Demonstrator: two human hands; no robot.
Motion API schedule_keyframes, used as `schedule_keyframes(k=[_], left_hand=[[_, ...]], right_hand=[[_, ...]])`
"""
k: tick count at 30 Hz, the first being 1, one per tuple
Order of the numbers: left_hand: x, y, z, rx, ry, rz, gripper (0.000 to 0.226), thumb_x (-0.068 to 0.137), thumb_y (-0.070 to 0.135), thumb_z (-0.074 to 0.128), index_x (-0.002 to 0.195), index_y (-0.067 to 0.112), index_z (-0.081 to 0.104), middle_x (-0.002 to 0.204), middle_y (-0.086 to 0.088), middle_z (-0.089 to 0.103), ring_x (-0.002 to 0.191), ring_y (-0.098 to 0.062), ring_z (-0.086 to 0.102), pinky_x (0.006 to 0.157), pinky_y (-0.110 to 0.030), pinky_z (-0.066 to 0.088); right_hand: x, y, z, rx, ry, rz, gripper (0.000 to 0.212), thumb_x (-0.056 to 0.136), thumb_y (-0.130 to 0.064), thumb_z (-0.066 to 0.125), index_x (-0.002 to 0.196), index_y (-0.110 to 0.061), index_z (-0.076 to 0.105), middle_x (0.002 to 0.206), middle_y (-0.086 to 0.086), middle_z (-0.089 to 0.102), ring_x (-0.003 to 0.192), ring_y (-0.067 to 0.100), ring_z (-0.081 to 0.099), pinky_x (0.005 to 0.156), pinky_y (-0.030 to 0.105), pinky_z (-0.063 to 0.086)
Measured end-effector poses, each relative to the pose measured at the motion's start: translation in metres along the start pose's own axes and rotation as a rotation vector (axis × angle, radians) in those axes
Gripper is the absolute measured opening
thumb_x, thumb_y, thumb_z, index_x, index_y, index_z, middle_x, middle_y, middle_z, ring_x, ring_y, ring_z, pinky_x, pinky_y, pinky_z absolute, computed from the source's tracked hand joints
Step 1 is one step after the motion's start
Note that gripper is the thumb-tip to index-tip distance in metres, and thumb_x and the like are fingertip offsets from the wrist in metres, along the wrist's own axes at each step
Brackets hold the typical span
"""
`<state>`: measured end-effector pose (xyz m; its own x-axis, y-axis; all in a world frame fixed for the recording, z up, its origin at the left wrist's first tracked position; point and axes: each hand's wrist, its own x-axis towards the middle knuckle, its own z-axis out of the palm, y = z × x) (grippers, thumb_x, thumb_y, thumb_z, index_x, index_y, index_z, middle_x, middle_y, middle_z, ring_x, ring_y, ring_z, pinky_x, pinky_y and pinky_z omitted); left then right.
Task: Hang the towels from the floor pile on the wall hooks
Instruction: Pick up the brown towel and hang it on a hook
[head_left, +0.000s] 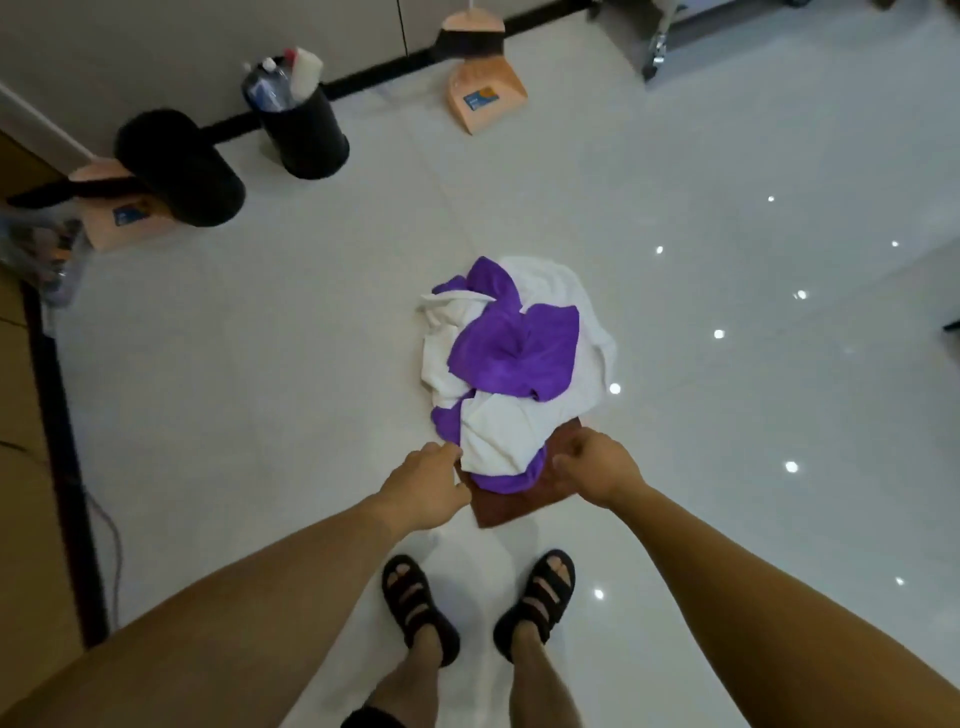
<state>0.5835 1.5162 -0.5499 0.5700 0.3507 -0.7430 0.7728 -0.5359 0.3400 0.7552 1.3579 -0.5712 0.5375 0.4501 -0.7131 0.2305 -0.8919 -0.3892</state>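
Towel pile: purple and white towels heaped on a brown towel, mid-floor, well clear of the far wall edge.
Left hand: fingertips at the pile's near-left edge; whether it grips cannot be told.
Right hand: fingers curled over the brown towel; whether it grips cannot be told.
Black bin: by the far wall edge.

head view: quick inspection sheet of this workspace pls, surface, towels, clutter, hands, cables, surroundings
surface: glossy white floor, light spots reflected
job's things: towel pile, purple and white towels on a brown towel; hooks not in view
clutter: black bin holding bottles, dustpan, second dustpan, black cylinder
grippers: left hand and right hand at the pile's near edge; grip unclear
cables: thin cable at the left floor edge
surroundings: wall with dark skirting; wheeled frame top right
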Motion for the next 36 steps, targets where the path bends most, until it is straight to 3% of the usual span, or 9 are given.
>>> schedule_keyframes(k=[5,10,12,16,19,22,25,30,36], left_hand=[[0.135,-0.018,0.106,-0.017,-0.062,-0.054,0.051,0.086,0.035,0.057,0.132,0.019,0.043,0.131,-0.006,0.045,0.115,-0.025,0.050,0.084,-0.029,0.039],[0.267,-0.050,0.208,-0.047,-0.054,-0.017,0.034,0.087,0.029,0.054,0.118,0.018,0.050,0.119,-0.006,0.052,0.099,-0.021,0.055,0.083,-0.034,0.050],[0.308,-0.066,0.242,-0.065,-0.022,-0.024,0.041,0.089,0.028,0.054,0.127,0.017,0.048,0.127,-0.006,0.050,0.105,-0.022,0.055,0.088,-0.034,0.048],[0.361,-0.093,0.289,-0.067,0.049,-0.043,0.044,0.091,0.027,0.054,0.133,0.015,0.045,0.132,-0.005,0.047,0.110,-0.022,0.053,0.086,-0.030,0.043],[0.378,-0.102,0.309,-0.104,0.103,-0.049,0.041,0.091,0.024,0.055,0.130,0.015,0.048,0.127,-0.004,0.050,0.106,-0.022,0.055,0.084,-0.030,0.044],[0.375,-0.102,0.314,-0.116,0.152,0.032,0.040,0.091,0.019,0.056,0.130,0.011,0.048,0.124,-0.007,0.052,0.101,-0.024,0.057,0.079,-0.028,0.042],[0.358,-0.094,0.302,-0.117,0.151,0.057,0.042,0.090,0.018,0.057,0.130,0.010,0.048,0.126,-0.008,0.051,0.099,-0.024,0.058,0.077,-0.025,0.038],[0.306,-0.056,0.248,-0.189,0.030,0.041,0.052,0.089,0.026,0.059,0.137,0.019,0.040,0.132,-0.003,0.048,0.107,-0.021,0.055,0.087,-0.032,0.045],[0.235,0.003,0.121,-0.309,0.137,0.219,0.066,0.091,0.013,0.055,0.149,0.025,0.025,0.139,-0.004,0.045,0.123,-0.022,0.049,0.102,-0.039,0.043]], right_hand=[[0.109,0.091,0.101,0.100,-0.039,0.115,0.012,0.084,-0.031,0.059,0.084,-0.021,0.053,0.079,-0.007,0.055,0.071,0.013,0.055,0.057,0.025,0.040],[0.219,0.178,0.218,0.201,-0.031,0.248,0.008,0.085,-0.026,0.059,0.088,-0.019,0.055,0.090,-0.001,0.062,0.068,0.011,0.054,0.054,0.021,0.038],[0.258,0.206,0.254,0.270,-0.012,0.369,0.011,0.086,-0.026,0.059,0.091,-0.018,0.052,0.089,0.001,0.062,0.064,0.008,0.052,0.049,0.021,0.036],[0.322,0.237,0.305,0.513,0.068,0.638,0.046,0.086,-0.033,0.059,0.122,-0.008,0.044,0.111,0.011,0.058,0.086,0.026,0.061,0.074,0.039,0.056],[0.353,0.238,0.324,0.803,0.208,0.858,0.065,0.086,-0.032,0.064,0.137,-0.008,0.031,0.125,0.014,0.051,0.104,0.033,0.059,0.091,0.046,0.053],[0.364,0.234,0.322,1.172,0.327,0.984,0.063,0.085,-0.023,0.068,0.134,-0.005,0.033,0.111,0.012,0.055,0.095,0.028,0.061,0.081,0.035,0.054],[0.345,0.222,0.306,1.143,0.403,0.851,0.039,0.082,-0.017,0.070,0.115,-0.001,0.056,0.086,0.005,0.061,0.073,0.019,0.061,0.063,0.028,0.051],[0.275,0.160,0.239,0.972,0.425,0.523,0.030,0.082,-0.018,0.064,0.111,-0.016,0.056,0.092,0.003,0.064,0.087,0.022,0.065,0.084,0.041,0.056],[0.163,0.056,0.123,0.861,0.306,-0.117,0.023,0.079,-0.006,0.062,0.088,-0.027,0.067,0.077,-0.019,0.065,0.071,0.013,0.067,0.069,0.033,0.061]])
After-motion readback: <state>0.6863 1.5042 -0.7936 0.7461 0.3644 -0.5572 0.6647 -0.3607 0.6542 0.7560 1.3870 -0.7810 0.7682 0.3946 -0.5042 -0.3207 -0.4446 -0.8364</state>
